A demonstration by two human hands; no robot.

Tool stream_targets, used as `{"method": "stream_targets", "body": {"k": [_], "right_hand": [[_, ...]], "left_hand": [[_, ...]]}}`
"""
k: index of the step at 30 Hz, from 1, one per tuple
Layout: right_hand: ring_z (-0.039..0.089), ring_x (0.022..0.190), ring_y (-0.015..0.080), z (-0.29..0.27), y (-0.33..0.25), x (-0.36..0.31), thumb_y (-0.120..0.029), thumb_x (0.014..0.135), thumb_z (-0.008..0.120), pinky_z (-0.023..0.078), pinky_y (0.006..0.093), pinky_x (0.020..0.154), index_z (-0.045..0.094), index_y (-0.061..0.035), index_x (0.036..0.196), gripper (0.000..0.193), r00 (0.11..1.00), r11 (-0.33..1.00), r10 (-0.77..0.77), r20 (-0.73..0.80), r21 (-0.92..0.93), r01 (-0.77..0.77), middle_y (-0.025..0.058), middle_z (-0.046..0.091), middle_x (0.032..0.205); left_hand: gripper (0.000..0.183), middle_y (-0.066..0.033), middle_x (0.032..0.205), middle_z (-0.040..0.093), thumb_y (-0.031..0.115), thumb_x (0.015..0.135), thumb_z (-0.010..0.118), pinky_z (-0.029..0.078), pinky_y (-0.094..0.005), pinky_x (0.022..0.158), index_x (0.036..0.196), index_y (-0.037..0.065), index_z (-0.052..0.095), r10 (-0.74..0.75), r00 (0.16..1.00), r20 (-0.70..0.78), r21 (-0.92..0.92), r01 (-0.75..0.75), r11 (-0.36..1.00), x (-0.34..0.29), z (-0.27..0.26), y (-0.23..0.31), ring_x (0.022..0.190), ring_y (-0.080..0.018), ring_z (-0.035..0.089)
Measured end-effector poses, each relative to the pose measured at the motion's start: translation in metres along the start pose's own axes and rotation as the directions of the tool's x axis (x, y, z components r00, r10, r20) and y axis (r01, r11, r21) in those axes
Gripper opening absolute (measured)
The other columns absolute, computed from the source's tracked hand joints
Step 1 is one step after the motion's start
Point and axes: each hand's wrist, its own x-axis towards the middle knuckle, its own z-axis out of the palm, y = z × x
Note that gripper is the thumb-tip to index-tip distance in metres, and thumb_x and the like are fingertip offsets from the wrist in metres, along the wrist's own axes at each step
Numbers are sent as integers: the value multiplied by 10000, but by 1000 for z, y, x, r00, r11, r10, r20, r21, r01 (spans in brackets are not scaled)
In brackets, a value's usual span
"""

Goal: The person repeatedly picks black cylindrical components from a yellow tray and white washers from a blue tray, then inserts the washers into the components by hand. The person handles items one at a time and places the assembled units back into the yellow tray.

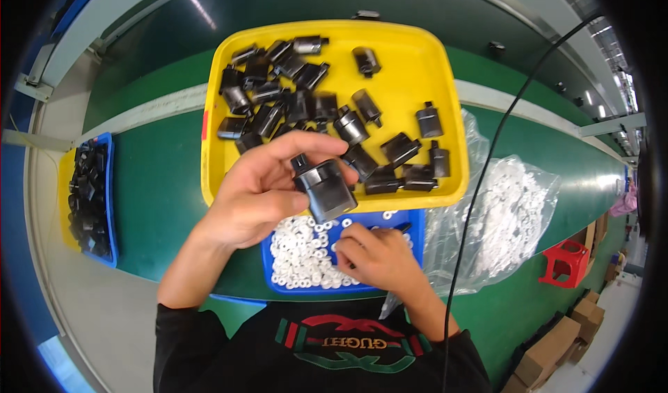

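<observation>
My left hand [261, 191] is closed round a dark, glossy plastic pod [324, 190] with a narrow spout, its spout pointing up and left. It is held above the near edge of a yellow tray [410, 45], where many similar black pods [350, 125] lie, heaped more thickly on the left. Below it, my right hand [379, 259] is over a blue tray [351, 289] of small white rings [299, 254]. The right fingers are curled together, and what they hold, if anything, is hidden. A thin dark object [403, 227] shows just beyond that hand.
A clear plastic bag [515, 219] of white rings lies to the right on the green table [156, 163]. At the left edge stands a blue bin [111, 205] full of black parts. A black cable [480, 177] hangs across the right side. A red stool [565, 262] and cardboard boxes [550, 348] stand beyond.
</observation>
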Motion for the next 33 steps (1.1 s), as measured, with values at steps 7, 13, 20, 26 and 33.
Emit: {"method": "stream_targets", "body": {"k": [7, 13, 20, 26, 33], "right_hand": [[578, 523, 171, -8, -7, 6, -168, 744, 762, 478, 310, 487, 623, -89, 884, 213, 996, 991, 91, 6, -94, -90, 33, 522, 831], [612, 580, 170, -2, -13, 14, -138, 740, 758, 499, 309, 502, 638, -65, 931, 238, 971, 952, 231, -62, -191, -238, 39, 551, 837], [615, 577, 208, 8, -12, 23, -104, 704, 768, 506, 318, 535, 663, -61, 948, 269, 965, 921, 256, -66, -288, -264, 60, 616, 865], [619, 597, 177, -4, -23, 25, -101, 729, 736, 487, 297, 511, 636, -73, 824, 141, 966, 929, 258, 20, -280, -243, 33, 558, 751], [568, 523, 175, -50, -42, 35, -18, 643, 764, 440, 290, 465, 648, -72, 837, 232, 960, 971, 239, -148, 11, -240, 21, 562, 702]], "left_hand": [[694, -162, 1033, 598, 154, 678, 779, 489, -318, 839, 1286, -29, 500, 124, 992, -36, -95, -127, 987, -34, -36, -27, 975, -251, 627], [643, -143, 1061, 546, 60, 651, 788, 478, -289, 779, 1237, -17, 533, 184, 980, -72, 6, -185, 983, -43, -36, -32, 940, -236, 617], [329, -145, 1062, 527, 5, 720, 789, 533, -411, 871, 949, 71, 562, 281, 959, -15, 208, -272, 939, -39, -26, -42, 1025, -313, 637], [343, -146, 1046, 572, 27, 738, 820, 532, -432, 896, 981, 70, 583, 314, 925, 214, 345, -373, 862, -37, -38, -46, 1045, -329, 642], [370, -185, 1151, 521, -2, 744, 806, 559, -458, 894, 1021, 54, 568, 327, 941, 89, 286, -339, 896, -40, -29, -52, 1042, -377, 665]]}}
